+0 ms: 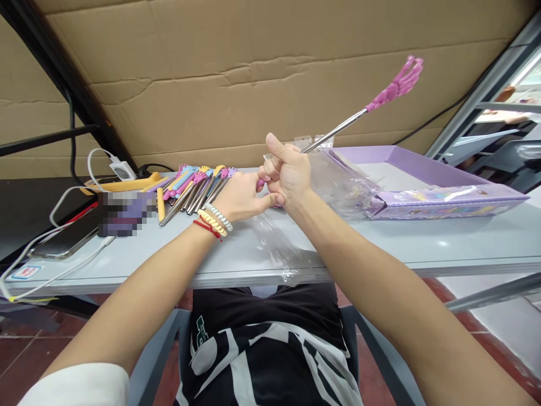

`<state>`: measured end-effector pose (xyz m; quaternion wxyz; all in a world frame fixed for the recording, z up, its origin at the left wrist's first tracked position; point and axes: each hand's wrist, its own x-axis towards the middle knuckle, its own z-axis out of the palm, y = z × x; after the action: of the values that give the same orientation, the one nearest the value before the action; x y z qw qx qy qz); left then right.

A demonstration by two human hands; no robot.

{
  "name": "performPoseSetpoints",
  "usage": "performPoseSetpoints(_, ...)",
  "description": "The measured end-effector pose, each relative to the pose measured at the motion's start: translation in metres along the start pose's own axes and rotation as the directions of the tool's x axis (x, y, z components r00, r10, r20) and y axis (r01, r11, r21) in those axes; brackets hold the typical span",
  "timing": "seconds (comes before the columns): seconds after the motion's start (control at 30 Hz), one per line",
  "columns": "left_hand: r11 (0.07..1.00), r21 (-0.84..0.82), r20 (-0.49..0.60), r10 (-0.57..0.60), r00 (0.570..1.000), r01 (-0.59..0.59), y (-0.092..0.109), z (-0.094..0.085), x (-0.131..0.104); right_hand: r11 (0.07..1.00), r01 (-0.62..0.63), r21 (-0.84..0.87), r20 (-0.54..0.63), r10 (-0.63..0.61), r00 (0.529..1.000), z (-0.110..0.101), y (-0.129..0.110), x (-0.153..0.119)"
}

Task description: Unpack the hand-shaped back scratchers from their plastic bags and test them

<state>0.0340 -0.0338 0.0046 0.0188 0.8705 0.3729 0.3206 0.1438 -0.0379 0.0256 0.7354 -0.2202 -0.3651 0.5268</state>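
Observation:
A pink hand-shaped back scratcher (pixel 395 90) with a metal rod slants up and to the right from my right hand (pixel 289 172), whose fingers are wrapped round its lower part. My left hand (pixel 243 197) meets the right one at the pink handle end, its fingers closed on that end. Left of my hands lies a pile of colourful back scratchers (pixel 194 186) with metal rods. Clear plastic bags (pixel 342 183) lie right of my right hand, and another clear bag (pixel 274 248) hangs over the front edge below my hands.
An open purple box (pixel 443 194) lies at the right of the grey table (pixel 147 262). At the left are a phone (pixel 65 239), white cables and a white charger (pixel 122 169). A large cardboard sheet (pixel 211 73) stands behind the table.

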Motion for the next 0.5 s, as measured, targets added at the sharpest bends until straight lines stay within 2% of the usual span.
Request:
performPoseSetpoints(0.2,1.000,-0.015,0.041,-0.023,0.999,0.024,0.009,-0.008,0.001,0.999,-0.042,0.026,-0.137,0.045,0.990,0.005,-0.005,-0.004)
performPoseSetpoints(0.5,0.993,-0.030,0.083,-0.111,0.990,0.114,0.014,-0.012,0.001,0.999,-0.029,0.044,-0.139,0.034,0.990,0.007,-0.009,-0.007)
